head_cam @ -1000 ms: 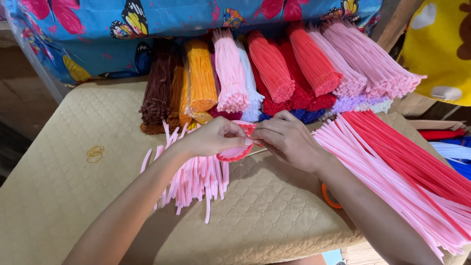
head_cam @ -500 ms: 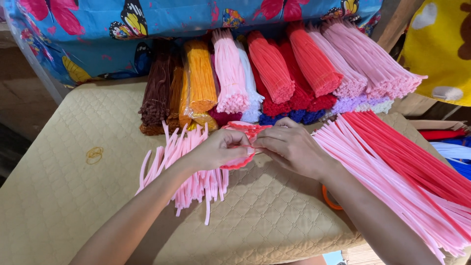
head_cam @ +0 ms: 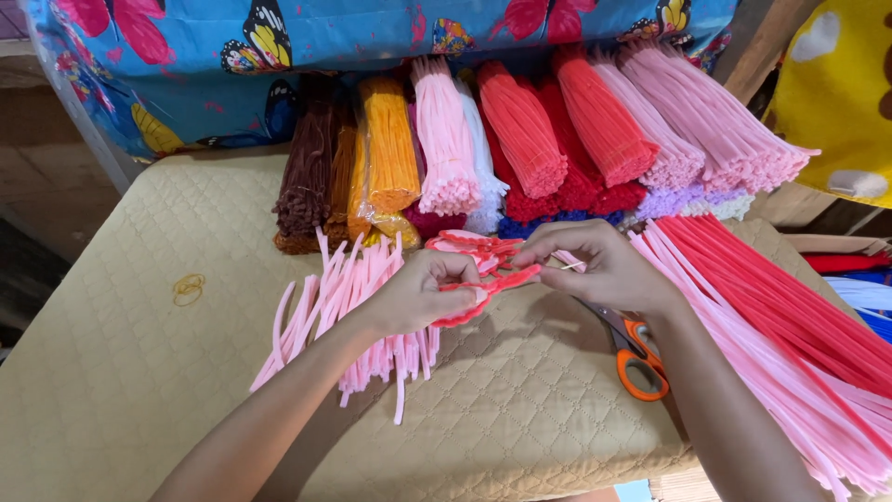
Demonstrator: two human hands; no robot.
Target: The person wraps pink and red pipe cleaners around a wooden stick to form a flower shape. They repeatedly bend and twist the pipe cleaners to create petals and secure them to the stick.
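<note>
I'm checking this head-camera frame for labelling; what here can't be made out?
- Scissors: blades hidden under the right hand.
- Red and pink bent piece: its shape partly covered by the left hand fingers.
- Long pink and red stems: cut off by the right edge.
- Short pink pieces: partly under the left hand.

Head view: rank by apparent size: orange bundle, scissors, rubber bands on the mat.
1. orange bundle, largest, long upright stack.
2. scissors, partly hidden under the right arm, so true extent is unsure, but they look smaller.
3. rubber bands, clearly smallest.
</note>
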